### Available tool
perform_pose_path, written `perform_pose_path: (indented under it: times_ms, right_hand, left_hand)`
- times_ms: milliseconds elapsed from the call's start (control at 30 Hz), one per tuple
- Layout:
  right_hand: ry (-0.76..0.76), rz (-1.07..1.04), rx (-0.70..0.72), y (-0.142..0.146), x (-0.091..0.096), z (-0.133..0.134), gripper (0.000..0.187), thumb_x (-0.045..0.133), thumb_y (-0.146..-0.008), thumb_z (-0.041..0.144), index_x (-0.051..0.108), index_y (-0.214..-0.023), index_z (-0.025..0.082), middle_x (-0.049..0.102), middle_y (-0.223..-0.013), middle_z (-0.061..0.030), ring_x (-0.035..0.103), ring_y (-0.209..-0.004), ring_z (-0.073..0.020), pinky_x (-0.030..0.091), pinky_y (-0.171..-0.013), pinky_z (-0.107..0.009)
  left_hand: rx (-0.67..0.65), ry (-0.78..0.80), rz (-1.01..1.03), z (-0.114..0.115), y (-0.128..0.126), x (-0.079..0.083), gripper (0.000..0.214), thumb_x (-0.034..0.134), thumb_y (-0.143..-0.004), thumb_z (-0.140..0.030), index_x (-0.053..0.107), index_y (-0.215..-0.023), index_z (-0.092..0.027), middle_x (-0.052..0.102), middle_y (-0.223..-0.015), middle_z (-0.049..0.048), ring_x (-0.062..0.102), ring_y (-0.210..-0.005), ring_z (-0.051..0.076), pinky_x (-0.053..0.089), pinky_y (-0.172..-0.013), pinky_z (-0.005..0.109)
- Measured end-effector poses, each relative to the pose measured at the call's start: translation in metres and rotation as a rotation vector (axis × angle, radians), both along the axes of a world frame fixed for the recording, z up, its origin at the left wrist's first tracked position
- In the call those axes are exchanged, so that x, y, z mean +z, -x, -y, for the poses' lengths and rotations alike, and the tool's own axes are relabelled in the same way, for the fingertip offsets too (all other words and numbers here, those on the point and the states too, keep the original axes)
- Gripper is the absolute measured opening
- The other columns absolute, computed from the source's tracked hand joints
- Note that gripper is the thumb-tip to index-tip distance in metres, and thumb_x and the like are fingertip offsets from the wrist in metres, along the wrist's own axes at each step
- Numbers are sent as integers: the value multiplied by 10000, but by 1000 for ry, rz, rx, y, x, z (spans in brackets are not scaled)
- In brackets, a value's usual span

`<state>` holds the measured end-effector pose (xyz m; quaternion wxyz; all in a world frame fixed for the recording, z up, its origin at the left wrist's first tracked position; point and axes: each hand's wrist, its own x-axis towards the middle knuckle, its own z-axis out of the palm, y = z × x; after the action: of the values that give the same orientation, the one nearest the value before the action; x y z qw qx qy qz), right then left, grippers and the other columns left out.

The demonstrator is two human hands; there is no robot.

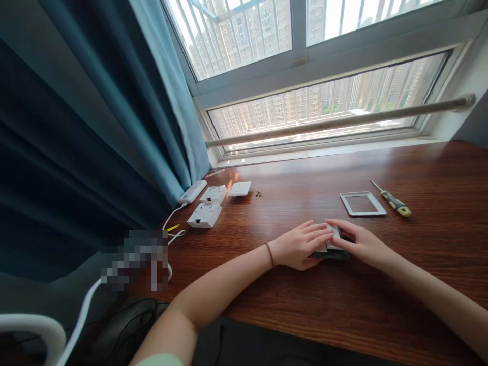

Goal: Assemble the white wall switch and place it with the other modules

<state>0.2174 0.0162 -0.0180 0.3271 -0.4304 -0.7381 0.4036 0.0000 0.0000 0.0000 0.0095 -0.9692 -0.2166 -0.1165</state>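
Both hands meet at a small wall switch with a white face and a dark underside, near the desk's front edge. My left hand lies over its left part, fingers stretched across the top and thumb low at the near side. Gripping the right side, my right hand has its fingers at the far edge and its thumb at the near one. Much of the switch is hidden under the fingers. Beyond my right hand lie a white square frame and a screwdriver with a dark and yellow handle.
Two white wall boxes stand at the desk's left, beside a white plate and several small screws. A white power strip with a cable touches the blue curtain. A window rail runs behind the wooden desk.
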Motion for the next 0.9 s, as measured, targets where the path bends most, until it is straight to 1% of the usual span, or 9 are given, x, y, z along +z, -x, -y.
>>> perform_pose_path:
  times_ms: [100,233,300,333,400,433,500,767,900]
  right_hand:
    - [104,-50,-44,1,1,0,553,623,-696,376,526,-1189,146,587,-1184,-133,566,-1066,-274,475,-904,-387]
    - [183,-24,-117,-1,4,-1,537,670,-648,368,560,-1123,144,643,-1035,-123,617,-934,-263,532,-784,-367]
    - [270,-15,-147,-3,6,-2,541,662,-652,385,551,-1109,118,650,-951,-122,642,-781,-230,557,-640,-330]
    - [323,-16,-152,-3,7,-2,549,644,-668,400,535,-1115,100,652,-875,-113,637,-679,-204,550,-552,-307]
    - [399,-18,-141,-4,8,-2,560,599,-710,428,496,-1134,75,626,-711,-67,586,-521,-157,499,-416,-267]
    - [414,-23,-130,-4,8,-2,561,584,-725,434,482,-1139,70,601,-652,-42,562,-486,-143,478,-385,-254]
    - [423,-47,-110,-3,7,-1,547,583,-735,426,470,-1135,72,574,-618,-18,546,-487,-132,470,-373,-236]
    - [464,-194,-99,0,6,0,522,665,-676,340,469,-1092,93,601,-748,-38,536,-546,-108,461,-383,-202]
    - [457,-215,-106,-1,2,-1,515,680,-648,341,480,-1057,102,588,-730,-25,529,-514,-101,451,-377,-205]
  left_hand:
    - [-11,-4,-15,-3,0,-2,574,410,-831,-297,289,-1327,-36,347,-1408,159,229,-1349,215,203,-1115,395]
    - [-16,-5,-37,-5,0,-2,558,405,-840,-303,295,-1333,-67,335,-1419,143,225,-1352,211,220,-1111,397]
    - [-22,-1,-46,-6,0,-3,556,412,-839,-308,305,-1331,-71,337,-1418,140,221,-1353,215,230,-1109,397]
    - [-26,-1,-49,-6,0,-3,550,414,-839,-309,316,-1328,-75,339,-1418,136,219,-1354,216,231,-1109,394]
    - [-31,-4,-52,-7,0,-3,540,419,-837,-309,335,-1321,-86,345,-1417,126,216,-1355,216,232,-1111,387]
    - [-32,-5,-54,-7,0,-3,540,426,-834,-310,340,-1320,-90,347,-1416,123,215,-1355,216,234,-1111,386]
    - [-30,-6,-55,-7,0,-4,546,437,-833,-317,338,-1322,-93,353,-1412,127,216,-1355,216,241,-1110,388]
    - [-40,-84,-38,-7,1,-9,503,352,-900,-364,351,-1314,-76,387,-1387,143,240,-1345,221,243,-1106,403]
    - [-41,-103,-32,-6,1,-10,491,357,-902,-370,367,-1307,-92,387,-1381,156,237,-1345,230,252,-1101,410]
